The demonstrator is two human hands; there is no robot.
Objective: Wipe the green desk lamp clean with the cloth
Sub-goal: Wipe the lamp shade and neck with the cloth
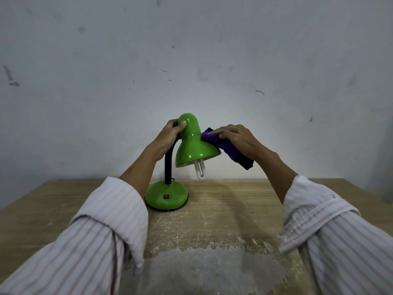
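The green desk lamp [192, 143] stands on the tabletop [234, 209]. The left hand [170, 135] has its grip closed around the shade's top. The right hand [236, 138] pinches the purple cloth [221, 143] against the shade's right side, so wiping can run down along the slope.

The desk lamp [182, 162] stands on the table [234, 209] in front of the wall [191, 50], its base [166, 195] below and between the two hands. The left hand [168, 137] grips the top of the lamp shade [194, 143] from the left, just above the flexible neck [169, 165]. The right hand [238, 138] presses the cloth [225, 145] against the shade's right side, with the bulb [200, 170] hanging below the shade, lower than both hands.
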